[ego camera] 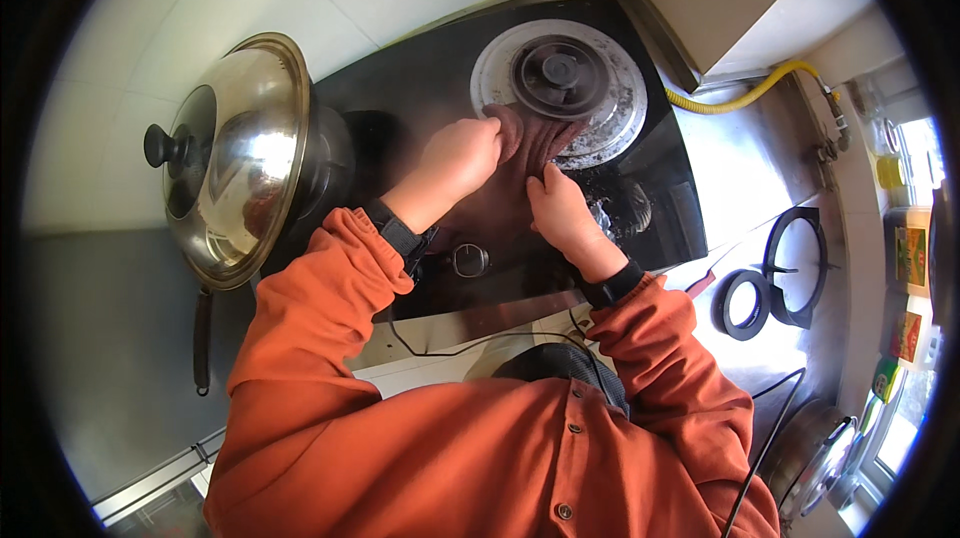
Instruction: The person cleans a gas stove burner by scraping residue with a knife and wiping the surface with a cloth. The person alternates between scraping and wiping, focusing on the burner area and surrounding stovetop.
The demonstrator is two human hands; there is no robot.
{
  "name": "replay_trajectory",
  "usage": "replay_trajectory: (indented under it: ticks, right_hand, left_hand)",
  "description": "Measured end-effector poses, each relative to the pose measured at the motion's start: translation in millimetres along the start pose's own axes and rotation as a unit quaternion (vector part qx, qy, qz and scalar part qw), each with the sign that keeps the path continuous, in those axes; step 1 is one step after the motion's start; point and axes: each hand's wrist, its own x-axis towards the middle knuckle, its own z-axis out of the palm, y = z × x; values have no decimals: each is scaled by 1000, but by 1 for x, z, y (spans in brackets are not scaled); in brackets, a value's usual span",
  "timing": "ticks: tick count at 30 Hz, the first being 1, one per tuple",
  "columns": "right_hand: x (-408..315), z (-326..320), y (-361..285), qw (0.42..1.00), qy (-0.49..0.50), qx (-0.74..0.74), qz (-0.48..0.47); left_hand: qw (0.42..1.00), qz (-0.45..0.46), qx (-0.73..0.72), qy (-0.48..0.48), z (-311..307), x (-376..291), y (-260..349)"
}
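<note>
My left hand (469,151) grips one part of a dark reddish-brown cloth (534,140), just below the burner. My right hand (562,211) pinches the same cloth by its lower right part. The cloth spreads between both hands and reaches the stained round metal burner plate (622,117) of a black glass gas stove (420,57). A dark round burner head (560,72) sits on that plate. Below the hands is a round control knob (470,260). Dark crumbs and smears lie on the glass right of my right hand.
At left a wok with a domed metal lid (247,155) stands on the stove. On the steel counter at right lie a black pan support (776,268), a black ring (741,305) and a red-handled knife (701,284). A yellow gas hose (735,104) runs behind; a metal pot (806,448) stands lower right.
</note>
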Motion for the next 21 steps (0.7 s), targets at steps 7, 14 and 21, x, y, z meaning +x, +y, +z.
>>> replay_trajectory:
  ticks: [7,14,21]
  right_hand:
    - [-11,-2,0,983,-113,-126,-74]
    - [0,1,1,998,-42,-39,-17]
    - [-16,4,-3,994,-81,-54,-55]
  left_hand:
    - [1000,9,-10,-22,-9,-12,-13]
    - [999,24,-19,33,-4,-5,-5]
    - [999,-43,1,-19,-21,-21,-21]
